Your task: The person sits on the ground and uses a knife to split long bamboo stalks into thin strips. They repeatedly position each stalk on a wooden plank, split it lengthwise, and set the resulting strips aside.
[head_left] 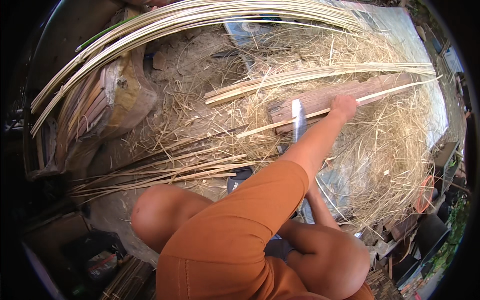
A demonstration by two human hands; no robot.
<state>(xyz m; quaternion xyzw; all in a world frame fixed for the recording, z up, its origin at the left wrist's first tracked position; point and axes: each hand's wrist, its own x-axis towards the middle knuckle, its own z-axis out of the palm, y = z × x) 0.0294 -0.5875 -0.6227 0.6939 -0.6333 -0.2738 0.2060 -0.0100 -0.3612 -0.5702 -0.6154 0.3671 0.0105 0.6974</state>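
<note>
My left arm reaches across to the far right, and my left hand [344,107] is closed around a long pale split-bamboo strip [395,92]. That strip slants over a rough wooden block [320,102]. A bright metal knife blade [298,120] stands across the strip at the block's left part. My right forearm [324,212] comes up beneath my left arm, which hides my right hand and whatever it holds. Just beyond the block lies a small bundle of bamboo strips [270,82].
Thin shavings [385,145] cover the ground around the block. More cut strips [200,170] lie at the left. A long strip bundle [200,15] arches along the far side, over a worn padded object [125,90]. Dark containers [431,232] stand at the right edge.
</note>
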